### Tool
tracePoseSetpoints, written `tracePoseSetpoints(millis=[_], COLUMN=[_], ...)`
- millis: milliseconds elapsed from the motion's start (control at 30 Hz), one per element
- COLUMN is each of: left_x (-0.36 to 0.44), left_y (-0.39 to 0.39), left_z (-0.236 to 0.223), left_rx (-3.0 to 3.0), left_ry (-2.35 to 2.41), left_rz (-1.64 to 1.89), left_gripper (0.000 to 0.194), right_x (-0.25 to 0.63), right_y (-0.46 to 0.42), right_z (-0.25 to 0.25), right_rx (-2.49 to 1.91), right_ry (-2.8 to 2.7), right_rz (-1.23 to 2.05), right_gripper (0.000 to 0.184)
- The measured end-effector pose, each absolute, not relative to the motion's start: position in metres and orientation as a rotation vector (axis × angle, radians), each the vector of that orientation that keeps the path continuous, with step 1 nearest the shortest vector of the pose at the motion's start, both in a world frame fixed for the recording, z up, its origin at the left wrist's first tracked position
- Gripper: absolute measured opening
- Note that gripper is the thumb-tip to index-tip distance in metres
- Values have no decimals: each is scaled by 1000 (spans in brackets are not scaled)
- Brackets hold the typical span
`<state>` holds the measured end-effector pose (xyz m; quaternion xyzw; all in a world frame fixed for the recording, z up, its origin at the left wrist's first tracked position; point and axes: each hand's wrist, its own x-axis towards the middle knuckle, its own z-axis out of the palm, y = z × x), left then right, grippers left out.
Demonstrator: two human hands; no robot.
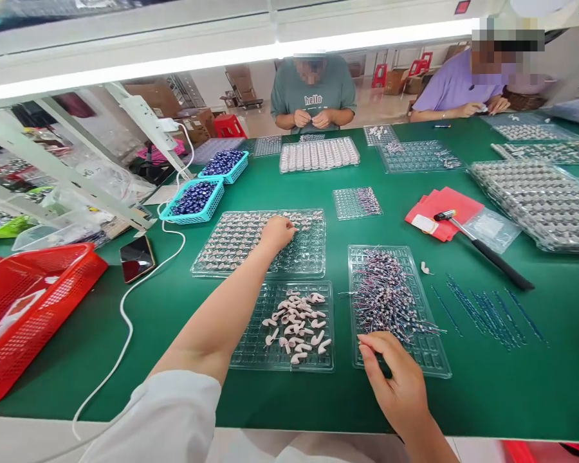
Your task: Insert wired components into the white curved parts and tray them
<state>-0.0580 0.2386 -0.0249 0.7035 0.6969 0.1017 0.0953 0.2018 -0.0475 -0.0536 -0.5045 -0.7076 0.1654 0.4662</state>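
Observation:
My left hand (pixel 278 233) reaches over a clear tray (pixel 200 262) with rows of small round pale parts. Its fingers are closed at the tray's right half; what they hold, if anything, is hidden. My right hand (pixel 399 382) is at the near left edge of another clear tray (pixel 437 360), thumb and forefinger tips brought close together. Anything between them is too small to make out. On that tray lies a heap of small wired components (pixel 383 292) with dark and reddish leads. Between my arms, loose curved pale earpiece-like shells (pixel 296 325) lie on a third clear tray (pixel 251 350).
Right of me lie a black-handled hammer (pixel 492 254), red bags (pixel 431 212) and thin blue strips (pixel 492 315). A phone (pixel 137 259), white cable (pixel 130 315) and red basket (pixel 38 321) are left. Blue baskets (pixel 205 212) stand farther back. Two people work across the table.

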Motion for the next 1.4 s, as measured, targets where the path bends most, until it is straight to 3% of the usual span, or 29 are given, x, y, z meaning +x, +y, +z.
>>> tracePoseSetpoints(millis=[167,367,533,667,800,1033,1400], left_x=[-53,-34,-10,3,14,22,26], left_y=[240,217,145,69,21,4,2], left_z=[-31,-11,27,45,35,5,-7], left_rx=[2040,2037,2053,1938,1846,1646,1292], left_ry=[2135,2172,1925,1510,1219,1062,916], left_rz=[310,566,730,811,734,504,456], left_gripper=[22,19,17,21,36,28,18], right_x=[199,203,226,251,260,257,260], right_y=[-47,-51,-58,-59,-57,-61,-56], right_z=[-51,-49,-39,-25,-25,-34,-33], right_rx=[-1204,-1198,-1270,-1410,-1492,-1677,-1694], right_ry=[-1716,-1477,-1257,-1451,-1789,-2068,-2192], right_rz=[438,457,467,433,414,381,398], right_gripper=[18,24,24,18,10,10,11])
